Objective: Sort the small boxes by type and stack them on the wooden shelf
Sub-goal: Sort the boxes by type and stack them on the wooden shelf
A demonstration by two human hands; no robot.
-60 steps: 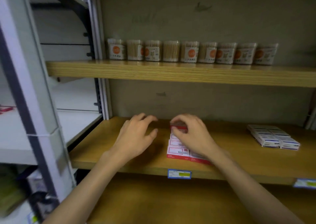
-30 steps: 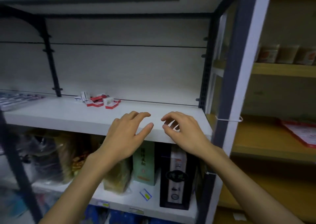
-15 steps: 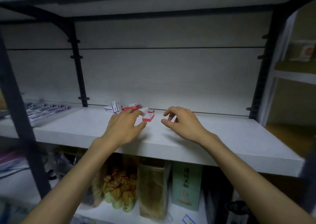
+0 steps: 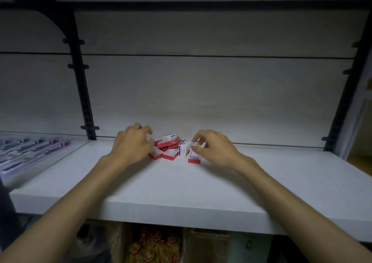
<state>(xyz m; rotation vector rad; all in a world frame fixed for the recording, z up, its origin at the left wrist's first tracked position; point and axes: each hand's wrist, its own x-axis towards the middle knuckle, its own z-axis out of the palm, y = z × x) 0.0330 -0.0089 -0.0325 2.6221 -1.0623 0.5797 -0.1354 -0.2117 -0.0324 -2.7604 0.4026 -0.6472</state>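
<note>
Right hand (image 4: 215, 150) pinched a red-and-white box (image 4: 198, 143); left hand (image 4: 132, 144) curled at pile's edge, hold unclear | mixed small boxes (image 4: 171, 149) heaped mid-frame on white shelf (image 4: 181, 188) | judged: pile unsorted, wooden shelf out of frame, stacking left.

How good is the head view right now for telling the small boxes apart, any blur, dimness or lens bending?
Head view: dim and soft; small boxes show red versus white-and-blue colour, print unreadable. Left hand and right hand slightly smeared. Wide-angle bends the black upright; white shelf evenly lit, no glare.
</note>
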